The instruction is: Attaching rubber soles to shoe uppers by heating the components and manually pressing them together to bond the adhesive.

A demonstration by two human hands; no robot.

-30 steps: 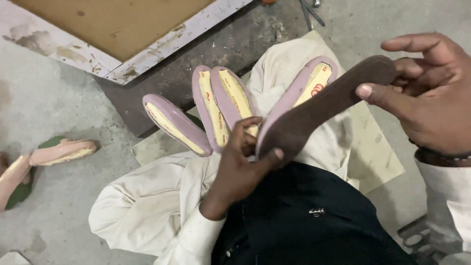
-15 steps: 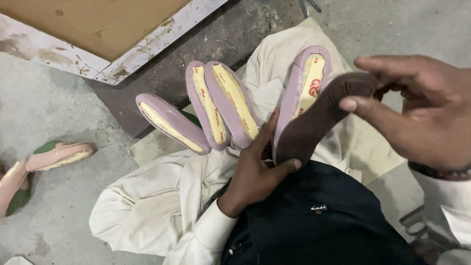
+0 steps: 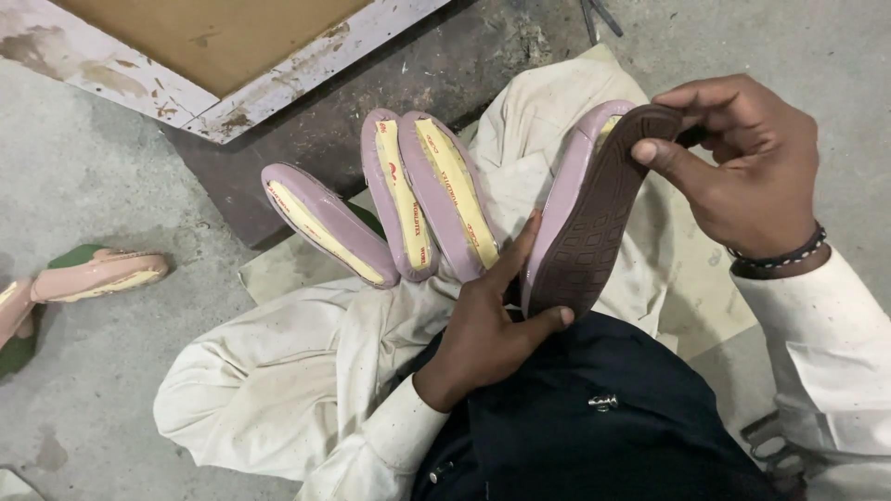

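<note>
I hold a dark brown rubber sole (image 3: 594, 232) against the underside of a mauve shoe upper (image 3: 568, 176). My left hand (image 3: 487, 325) grips their near end from below, thumb across the sole's edge. At the far end, my right hand (image 3: 742, 158) pinches the sole's tip onto the shoe with thumb and fingers. Three more mauve shoe uppers with yellow insoles (image 3: 399, 209) stand on edge on my cream-trousered lap (image 3: 278, 371), just left of my left hand.
A white-framed wooden board (image 3: 223, 56) lies at the top left on the grey concrete floor. Pink shoe pieces on a green scrap (image 3: 88, 274) lie at the far left. A dark jacket (image 3: 603, 417) covers my lap below the hands.
The sole has been turned so its treaded face shows and pressed closer onto the shoe. My right hand shifted left onto the tip; my left hand slid up along the near end.
</note>
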